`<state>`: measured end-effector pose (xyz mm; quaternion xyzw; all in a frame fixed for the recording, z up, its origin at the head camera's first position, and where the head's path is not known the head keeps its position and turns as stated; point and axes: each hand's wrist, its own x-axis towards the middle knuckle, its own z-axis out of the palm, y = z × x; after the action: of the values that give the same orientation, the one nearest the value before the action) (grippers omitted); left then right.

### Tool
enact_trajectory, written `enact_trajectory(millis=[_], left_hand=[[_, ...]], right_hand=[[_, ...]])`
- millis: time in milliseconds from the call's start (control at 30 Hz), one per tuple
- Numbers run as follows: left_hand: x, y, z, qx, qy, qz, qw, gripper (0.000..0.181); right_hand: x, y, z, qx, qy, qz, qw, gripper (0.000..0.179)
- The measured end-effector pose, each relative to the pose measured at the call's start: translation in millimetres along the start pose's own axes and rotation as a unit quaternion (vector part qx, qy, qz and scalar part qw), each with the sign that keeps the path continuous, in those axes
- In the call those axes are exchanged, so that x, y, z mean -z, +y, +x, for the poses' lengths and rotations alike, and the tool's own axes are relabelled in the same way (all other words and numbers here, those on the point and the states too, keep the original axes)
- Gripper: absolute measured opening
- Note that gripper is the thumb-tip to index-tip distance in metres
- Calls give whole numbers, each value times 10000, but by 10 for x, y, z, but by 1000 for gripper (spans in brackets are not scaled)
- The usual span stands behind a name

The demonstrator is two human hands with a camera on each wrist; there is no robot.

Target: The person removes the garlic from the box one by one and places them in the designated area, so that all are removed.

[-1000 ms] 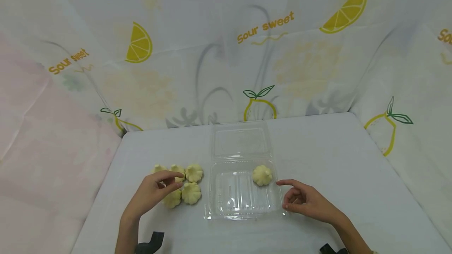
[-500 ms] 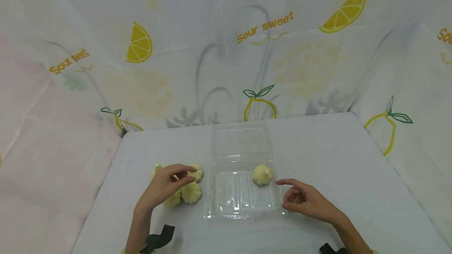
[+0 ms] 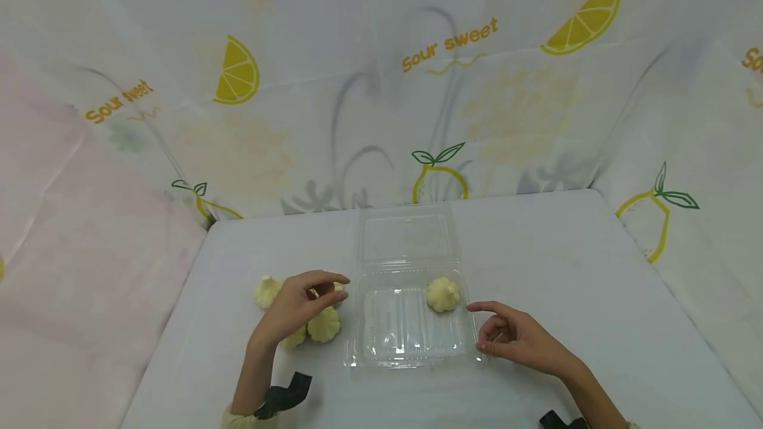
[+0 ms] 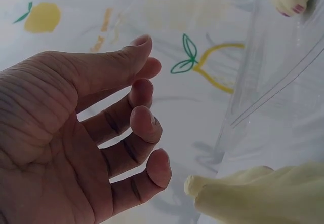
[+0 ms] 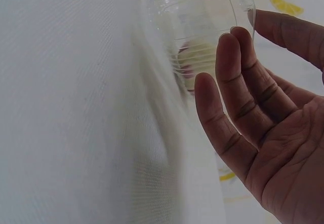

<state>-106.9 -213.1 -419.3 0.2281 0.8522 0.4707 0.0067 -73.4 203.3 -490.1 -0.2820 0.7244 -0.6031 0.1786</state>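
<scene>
A clear plastic clamshell container (image 3: 381,323) lies with its lid folded back, one garlic bulb (image 3: 443,294) in its far right part. My left hand (image 3: 292,306) hovers over several garlic bulbs (image 3: 324,325) left of the container and partly hides them. Its fingers curl loosely, and the left wrist view shows nothing between them; a garlic bulb (image 4: 263,193) lies below the fingertips there. At the container's right side, my right hand (image 3: 515,339) touches the edge with loosely bent fingers. In the right wrist view its thumb and fingertips are by the clear rim (image 5: 245,1).
The container's lid (image 3: 408,237) reaches toward the table's back edge. White cloth covers the table (image 3: 536,250). A lemon-printed curtain (image 3: 369,85) hangs behind and at the sides. Black straps (image 3: 286,396) are on the wrists.
My left hand has moved right across the garlic bulbs toward the container, uncovering the far left bulb. My right hand has stayed at the container's edge.
</scene>
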Motion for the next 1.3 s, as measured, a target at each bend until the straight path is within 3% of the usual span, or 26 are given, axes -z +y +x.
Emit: enact_trajectory(millis=[267,1033,1300], left_hand=[[-105,-6,95,-175,1,-51,9998,19],[-405,74,368,-145,-273,5,9995,17],[-513,109,440,-86,-380,-172,9991,19]], right_hand=[[3,8,-2,24,-22,41,10000,57],[-2,12,0,92,0,60,9999,57],[3,15,-3,86,24,32,10000,56]])
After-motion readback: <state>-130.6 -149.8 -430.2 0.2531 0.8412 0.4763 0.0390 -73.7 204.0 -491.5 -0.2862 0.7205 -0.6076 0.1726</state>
